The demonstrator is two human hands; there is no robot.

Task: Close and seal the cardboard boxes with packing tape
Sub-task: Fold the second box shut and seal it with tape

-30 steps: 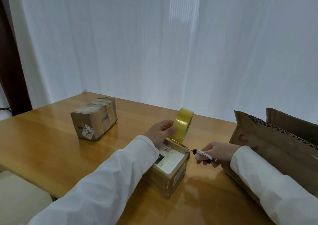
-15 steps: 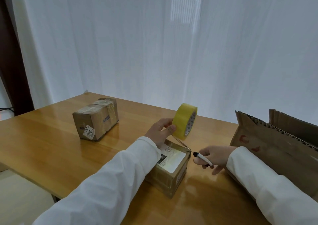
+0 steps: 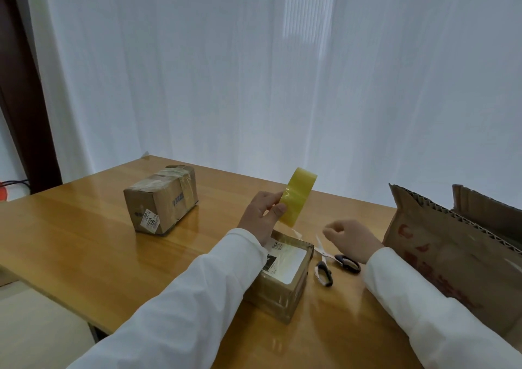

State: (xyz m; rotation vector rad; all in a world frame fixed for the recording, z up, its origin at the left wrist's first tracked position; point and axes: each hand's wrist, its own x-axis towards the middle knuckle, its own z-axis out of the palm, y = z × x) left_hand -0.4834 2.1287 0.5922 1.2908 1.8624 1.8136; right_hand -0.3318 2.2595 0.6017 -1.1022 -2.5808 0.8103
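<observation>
Fingertips [image 3: 278, 209] of the left hand [image 3: 261, 217] pinch the tape roll [image 3: 298, 196], thumb on the outer face and the other fingers behind, holding it upright in the air above the far end of the near box [image 3: 282, 272]. Right hand [image 3: 350, 234] hovers just beside that box with fingers loosely curled and nothing in them; the scissors [image 3: 330, 262] lie on the table [image 3: 84, 241] beneath it, blades apart, handles toward the person.

Near box: flaps closed, white label on top, glossy tape across the lid; a short loose tail of tape appears to stand up at its far edge, though this is small and hard to confirm. Far box [image 3: 161, 199]: well apart to the left, wrapped in tape and apparently finished. Large open carton [image 3: 452, 253]: at the right edge, flaps upright, seemingly not yet closed.

Step in hand, as judged: finishing the strip on the near box. To do it well, set the roll down clear of the lid, then press the free tail flat with straight fingers, rubbing from the lid centre outward and down over the far edge so that no bubble or lifted corner remains. Steady the box with the other hand while pressing, and keep sleeves off the adhesive.
</observation>
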